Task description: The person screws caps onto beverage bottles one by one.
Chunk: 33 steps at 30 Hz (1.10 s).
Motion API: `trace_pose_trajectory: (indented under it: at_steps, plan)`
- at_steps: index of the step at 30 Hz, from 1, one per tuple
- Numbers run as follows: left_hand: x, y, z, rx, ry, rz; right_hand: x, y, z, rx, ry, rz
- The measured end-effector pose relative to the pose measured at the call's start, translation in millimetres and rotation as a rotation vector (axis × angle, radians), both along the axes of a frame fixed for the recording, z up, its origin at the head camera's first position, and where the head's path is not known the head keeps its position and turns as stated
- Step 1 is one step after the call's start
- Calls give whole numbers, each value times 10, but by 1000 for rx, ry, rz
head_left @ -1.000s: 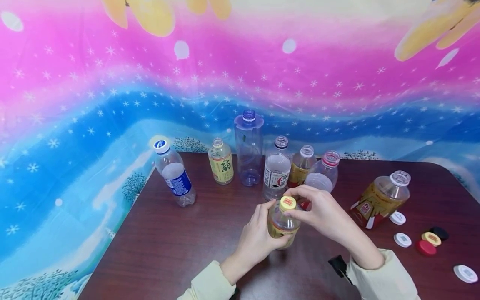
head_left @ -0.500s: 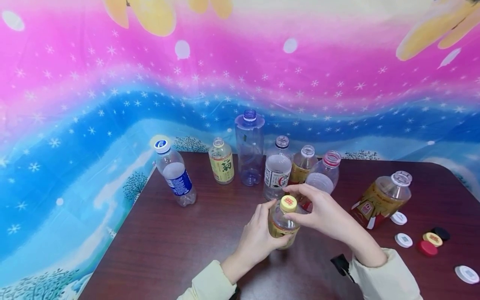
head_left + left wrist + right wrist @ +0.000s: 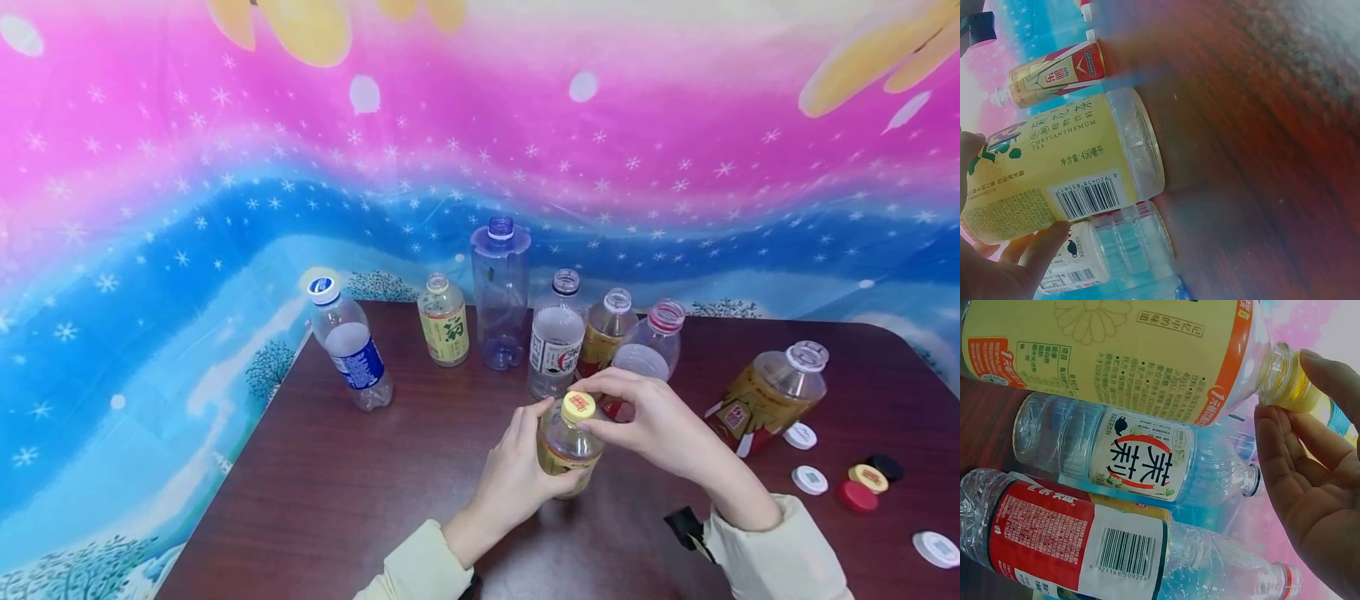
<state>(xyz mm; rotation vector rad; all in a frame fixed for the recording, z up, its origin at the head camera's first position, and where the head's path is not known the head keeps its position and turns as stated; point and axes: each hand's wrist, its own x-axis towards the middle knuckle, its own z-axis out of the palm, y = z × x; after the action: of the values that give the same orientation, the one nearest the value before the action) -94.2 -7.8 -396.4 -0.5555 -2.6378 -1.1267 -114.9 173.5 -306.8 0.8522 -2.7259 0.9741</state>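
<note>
A chrysanthemum tea bottle (image 3: 1079, 162) with a yellow label stands upright on the table near its middle. My left hand (image 3: 510, 475) grips it round the body, thumb in front and fingers at the far left side. On its neck sits a yellow cap (image 3: 578, 406), which my right hand (image 3: 645, 421) pinches between thumb and forefinger. In the right wrist view the thumb and fingers lie either side of the yellow cap (image 3: 1300, 384). Close behind the hands stands a clear bottle with a white label (image 3: 557, 350), uncapped, beside a pink-necked bottle (image 3: 651, 350).
A blue-labelled bottle (image 3: 352, 354) with a white-and-blue cap stands at the left. Behind are a small yellow-labelled bottle (image 3: 444, 321) and a tall purple bottle (image 3: 501, 292). Rightward are a gold-labelled bottle (image 3: 768, 396) and loose caps, including a red cap (image 3: 858, 497) and a white cap (image 3: 810, 480).
My right hand has shifted slightly on the yellow cap, whose printed top looks turned a little. My left hand keeps its grip on the bottle. The view has moved slightly.
</note>
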Motion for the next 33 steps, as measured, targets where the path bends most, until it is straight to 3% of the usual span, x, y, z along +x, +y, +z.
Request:
trace_pose_trajectory:
  at_steps: [23,33]
  plan:
    - [-11,9,36,11,-15,7,59,-120,22,-62,-11,-180]
    - [-5,-1,18,6,-19,3,42,-87,18,-13,-49,-82]
